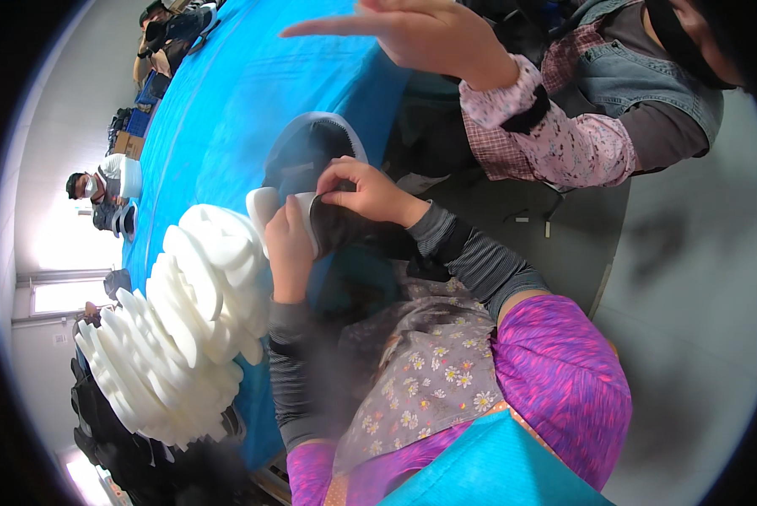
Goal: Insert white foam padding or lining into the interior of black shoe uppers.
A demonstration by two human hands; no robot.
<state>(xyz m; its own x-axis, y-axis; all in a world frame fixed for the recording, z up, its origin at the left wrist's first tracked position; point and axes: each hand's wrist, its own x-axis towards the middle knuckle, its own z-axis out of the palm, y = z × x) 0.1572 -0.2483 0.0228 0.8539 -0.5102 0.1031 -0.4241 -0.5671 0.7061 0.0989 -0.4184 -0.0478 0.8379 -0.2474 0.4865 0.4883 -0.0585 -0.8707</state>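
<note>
In front of me is a dark piece [340,232] that looks like a shoe upper, with a white foam piece [305,207] against it. My left hand [290,253] is closed round the white foam, its fingers pointing up. My right hand [363,192] pinches the dark piece's edge between thumb and forefinger, close to the left fingertips. Just beyond lies a dark, rounded shoe-like part [315,143] with a pale stitched rim. Another white foam piece [262,211] stands beside my left hand. Part of the dark piece is hidden by my hands and blurred.
A large heap of white foam pieces [176,312] stands at my left on the blue-covered table [218,110]. A co-worker's hand [446,38] reaches over the table's right side, in a pink patterned sleeve [555,143]. Black items [125,430] lie below the heap. Other people sit farther along.
</note>
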